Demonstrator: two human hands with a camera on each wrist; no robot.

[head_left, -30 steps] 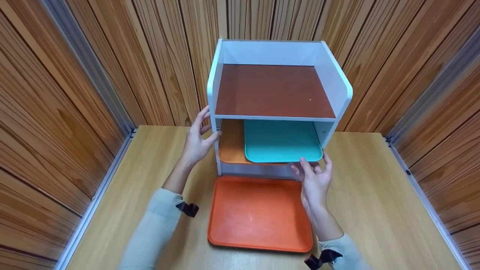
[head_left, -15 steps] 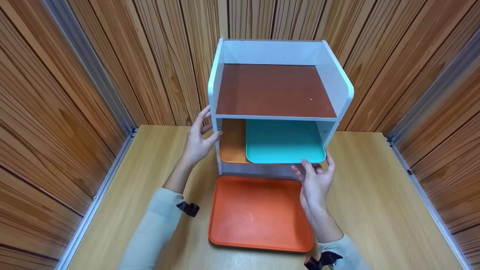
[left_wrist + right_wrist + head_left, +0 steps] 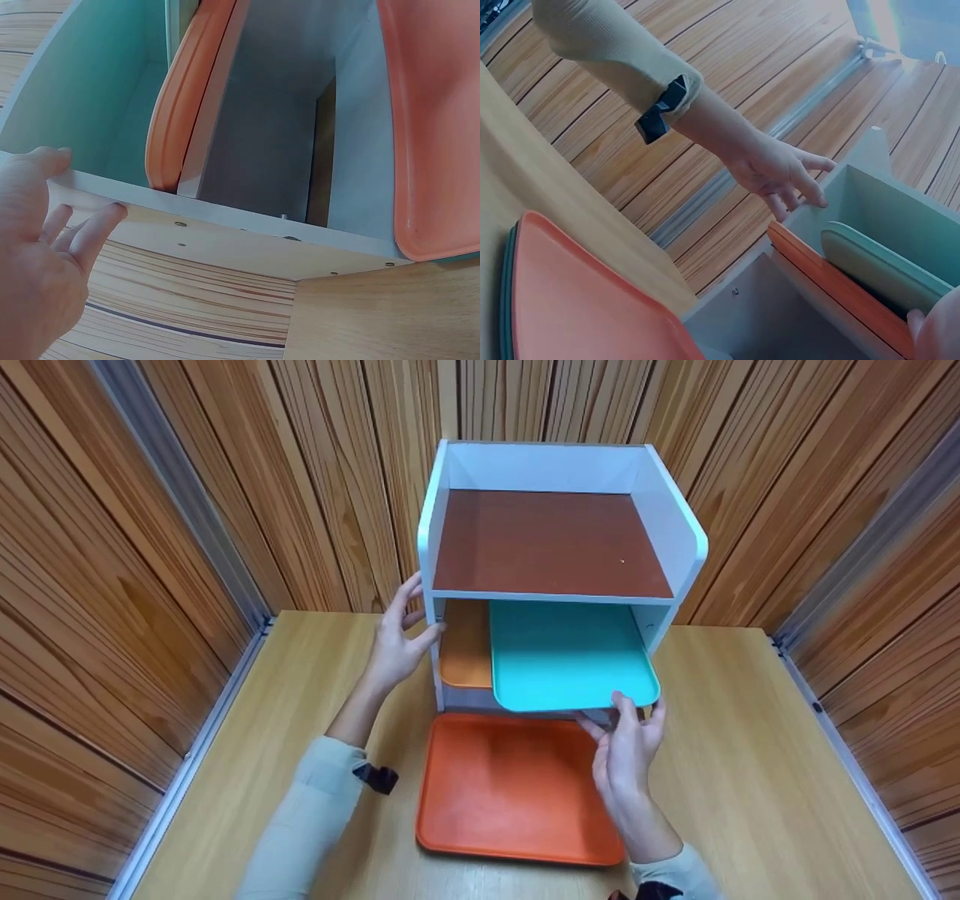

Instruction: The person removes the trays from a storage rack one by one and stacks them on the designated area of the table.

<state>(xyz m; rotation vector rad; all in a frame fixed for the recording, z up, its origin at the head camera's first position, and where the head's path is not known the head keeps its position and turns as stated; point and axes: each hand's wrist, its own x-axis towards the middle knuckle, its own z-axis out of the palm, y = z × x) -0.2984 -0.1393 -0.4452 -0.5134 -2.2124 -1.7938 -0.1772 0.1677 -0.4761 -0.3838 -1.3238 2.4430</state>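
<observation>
A white shelf unit (image 3: 688, 536) with a brown top board stands at the back of the table. My left hand (image 3: 396, 649) pinches its left side panel, thumb at the front edge and fingers along the outside, as the left wrist view shows. On the middle level lies an orange tray (image 3: 465, 646). A turquoise tray (image 3: 574, 656) lies over it, jutting out past the shelf front. My right hand (image 3: 628, 754) holds that tray's front right corner, thumb on top and fingers underneath. In the right wrist view only a bit of my right hand (image 3: 939, 330) shows.
Before the shelf lies a red-orange tray (image 3: 517, 795), with teal edges (image 3: 507, 292) stacked beneath it in the right wrist view. An open compartment (image 3: 262, 135) sits below the middle level. Wood-patterned walls (image 3: 120, 585) enclose the table (image 3: 750, 780).
My right hand has drawn the turquoise tray forward and slightly right, out over the back of the red-orange tray. My left hand stays on the side panel.
</observation>
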